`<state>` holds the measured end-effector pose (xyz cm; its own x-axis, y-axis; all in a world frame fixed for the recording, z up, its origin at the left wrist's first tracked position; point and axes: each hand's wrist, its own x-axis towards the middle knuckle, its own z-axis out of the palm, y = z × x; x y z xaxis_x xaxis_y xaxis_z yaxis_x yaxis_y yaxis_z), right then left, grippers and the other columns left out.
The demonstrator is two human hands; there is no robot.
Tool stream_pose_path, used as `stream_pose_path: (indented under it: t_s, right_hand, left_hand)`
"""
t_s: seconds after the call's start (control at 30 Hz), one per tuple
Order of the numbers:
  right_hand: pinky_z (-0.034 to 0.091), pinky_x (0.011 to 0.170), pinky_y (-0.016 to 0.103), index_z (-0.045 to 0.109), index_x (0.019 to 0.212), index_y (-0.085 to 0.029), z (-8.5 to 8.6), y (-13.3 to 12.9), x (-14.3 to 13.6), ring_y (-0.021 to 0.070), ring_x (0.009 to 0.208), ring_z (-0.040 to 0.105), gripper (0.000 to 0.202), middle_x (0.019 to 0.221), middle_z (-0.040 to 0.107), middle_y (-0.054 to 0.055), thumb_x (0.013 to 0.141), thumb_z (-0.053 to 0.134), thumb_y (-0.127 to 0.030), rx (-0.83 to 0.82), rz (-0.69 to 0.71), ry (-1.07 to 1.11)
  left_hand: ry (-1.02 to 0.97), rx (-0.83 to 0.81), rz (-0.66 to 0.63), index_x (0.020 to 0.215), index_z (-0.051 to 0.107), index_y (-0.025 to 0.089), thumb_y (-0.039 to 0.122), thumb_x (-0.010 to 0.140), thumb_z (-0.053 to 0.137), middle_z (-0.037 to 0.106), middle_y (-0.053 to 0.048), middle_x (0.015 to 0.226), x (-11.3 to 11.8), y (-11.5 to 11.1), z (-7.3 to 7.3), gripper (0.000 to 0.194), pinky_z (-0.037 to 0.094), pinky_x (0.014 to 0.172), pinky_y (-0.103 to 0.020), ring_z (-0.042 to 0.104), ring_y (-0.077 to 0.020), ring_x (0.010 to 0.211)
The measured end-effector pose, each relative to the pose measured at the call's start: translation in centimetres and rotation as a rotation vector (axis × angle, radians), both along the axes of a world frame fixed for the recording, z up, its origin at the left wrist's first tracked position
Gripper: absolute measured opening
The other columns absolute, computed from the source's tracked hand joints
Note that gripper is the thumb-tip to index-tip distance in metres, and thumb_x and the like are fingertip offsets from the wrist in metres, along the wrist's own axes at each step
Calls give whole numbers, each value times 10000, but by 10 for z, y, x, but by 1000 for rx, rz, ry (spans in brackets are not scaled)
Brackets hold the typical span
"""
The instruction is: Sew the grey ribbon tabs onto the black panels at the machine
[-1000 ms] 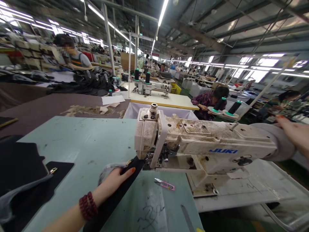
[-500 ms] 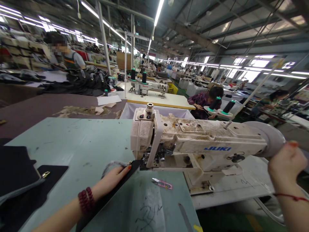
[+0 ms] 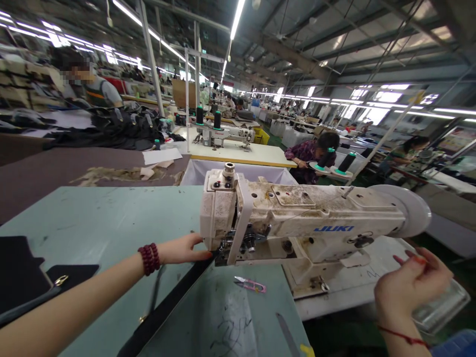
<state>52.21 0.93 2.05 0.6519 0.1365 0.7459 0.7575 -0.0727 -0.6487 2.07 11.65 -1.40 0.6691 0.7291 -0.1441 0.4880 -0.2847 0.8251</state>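
Observation:
My left hand (image 3: 181, 249), with dark red beads at the wrist, reaches to the needle area of a white JUKI sewing machine (image 3: 322, 213). Its thumb touches the end of a long black strip (image 3: 173, 305) by the presser foot. The forefinger is spread from the thumb, its tip close to the machine head. The strip runs down towards me across the green tabletop. My right hand (image 3: 411, 282) hovers below the handwheel (image 3: 416, 210), fingers loosely bent and apart, nothing seen in them. Pink thread snips (image 3: 250, 284) lie in front of the machine.
Black pieces (image 3: 20, 267) with a gold clasp (image 3: 61, 281) lie at the left. A flat blade-like strip (image 3: 286, 332) rests near the front edge. A clear box (image 3: 442, 307) is beyond my right hand. Co-workers sit at the back left and behind the machine.
My right hand has left the handwheel and dropped lower, its fingers loosened. My left hand has slid along the black strip towards the presser foot. The strip's near part has shifted.

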Motion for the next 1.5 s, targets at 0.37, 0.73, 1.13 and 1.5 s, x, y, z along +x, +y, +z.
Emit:
stream_pose_path:
  t_s: [0.37,0.73,1.13,1.5]
  right_hand:
    - [404,587,205,659,828,-134,-107,-17,-310,120,640,524,444,736,606,57,925,423,-497,-673,1281,529]
    - [268,562,186,520,674,-121,-93,-4,-326,88,638,333,502,649,431,14,815,506,-603,-692,1326,852]
    - [260,571,190,531,699,-105,-92,1,-321,86,647,336,506,655,432,16,824,489,-593,-757,1318,813]
    - [221,536,184,455,654,-121,-92,1,-319,69,619,295,458,622,368,0,856,470,-532,-748,1302,734]
  left_hand:
    - [-212,-259,5,923,763,172,524,780,649,769,-38,956,10,-12,-20,397,481,924,-339,650,-254,953]
    - [-324,-397,266,828,702,124,551,778,637,703,-20,730,19,-35,-43,434,452,598,-249,589,-159,645]
    - [-363,-383,270,885,755,134,485,756,669,757,-52,843,19,-25,-43,383,517,760,-321,654,-230,789]
    - [-441,-348,509,1228,633,155,542,850,472,630,-114,1312,2,-24,-63,565,443,1031,-434,544,-312,1231]
